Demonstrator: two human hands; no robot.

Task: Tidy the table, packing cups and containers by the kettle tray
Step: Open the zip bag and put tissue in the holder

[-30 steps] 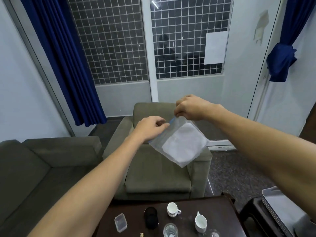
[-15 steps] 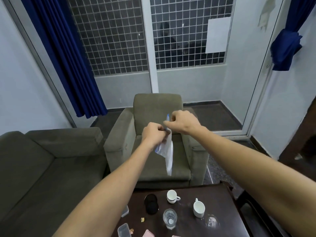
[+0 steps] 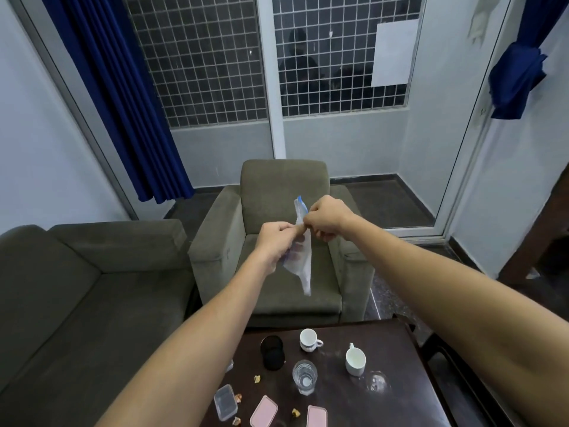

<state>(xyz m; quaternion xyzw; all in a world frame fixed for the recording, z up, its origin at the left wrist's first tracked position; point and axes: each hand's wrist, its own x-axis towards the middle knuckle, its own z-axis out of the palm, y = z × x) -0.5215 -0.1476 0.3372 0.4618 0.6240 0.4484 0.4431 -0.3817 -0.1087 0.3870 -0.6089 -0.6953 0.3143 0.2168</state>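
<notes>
Fingers (image 3: 292, 235) of left hand (image 3: 274, 245), right hand (image 3: 328, 220) pinch plastic bag (image 3: 304, 268); long axis vertical.

Dark wood table (image 3: 400, 359) sat at btm of view. Far side: black round container (image 3: 272, 352) at left, white cup (image 3: 308, 339) w/ handle just right of it, second white cup (image 3: 355, 361) further right. Clear glass (image 3: 304, 376) stood upright approx. mid-table. Near edge, L to R: clear plastic box (image 3: 226, 401), pink flat piece (image 3: 264, 411), second pink piece (image 3: 316, 416), both cut off by frame. Small crumpled scraps (image 3: 257, 378) lay scattered around these.
</notes>
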